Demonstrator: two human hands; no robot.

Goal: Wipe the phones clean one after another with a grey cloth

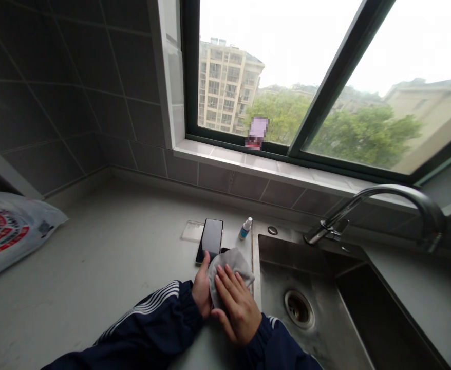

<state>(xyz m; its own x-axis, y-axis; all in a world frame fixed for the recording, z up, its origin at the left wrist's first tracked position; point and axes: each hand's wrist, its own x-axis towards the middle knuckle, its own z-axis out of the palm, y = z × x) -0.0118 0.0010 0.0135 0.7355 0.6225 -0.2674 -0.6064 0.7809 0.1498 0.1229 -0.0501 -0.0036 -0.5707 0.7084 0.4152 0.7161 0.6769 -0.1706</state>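
Observation:
My right hand [239,308] lies over a light grey cloth [242,261], its fingers pressing the cloth down. Under and beside the cloth is my left hand [201,290], thumb sticking up along the left side; its other fingers are hidden, and so is whatever they hold. A small dark edge [224,251] shows just past the top of the cloth; I cannot tell what it belongs to. A smartphone [212,237] with a dark screen lies beyond my left thumb. Partly beneath it is a clear phone case [192,230]. A small spray bottle [244,229] stands upright near the sink.
A steel sink [274,272] with a round drain [298,308] is directly to my right, under a curved chrome faucet [387,192]. A plastic bag [17,226] with red print sits far left on the white counter [106,246]. A window [298,82] rises behind.

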